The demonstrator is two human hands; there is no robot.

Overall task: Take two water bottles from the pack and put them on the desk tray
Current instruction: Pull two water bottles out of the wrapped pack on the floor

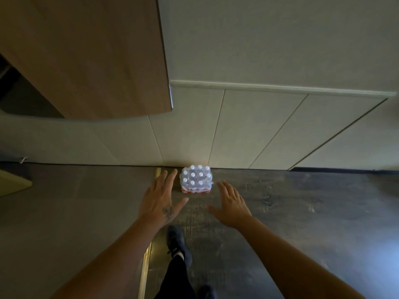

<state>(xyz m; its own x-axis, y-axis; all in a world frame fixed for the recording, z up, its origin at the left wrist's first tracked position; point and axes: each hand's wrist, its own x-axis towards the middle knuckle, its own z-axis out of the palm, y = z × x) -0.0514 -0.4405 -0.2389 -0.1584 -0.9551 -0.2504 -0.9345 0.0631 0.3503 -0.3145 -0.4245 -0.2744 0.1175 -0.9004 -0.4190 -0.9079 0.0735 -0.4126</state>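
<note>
A shrink-wrapped pack of water bottles (196, 179) with white caps and a red band at its base stands on the dark floor against the pale wall. My left hand (160, 199) reaches out on the pack's left, fingers spread, holding nothing. My right hand (232, 203) is stretched out on the pack's right and a little nearer to me, also spread and empty. Neither hand touches the pack. No desk tray is in view.
A brown wooden panel (90, 57) juts out high on the left. A brass floor strip (149, 244) runs from the pack toward me. My dark shoe (178, 244) and trouser leg are below the hands. Panelled pale wall (269, 130) lies behind the pack.
</note>
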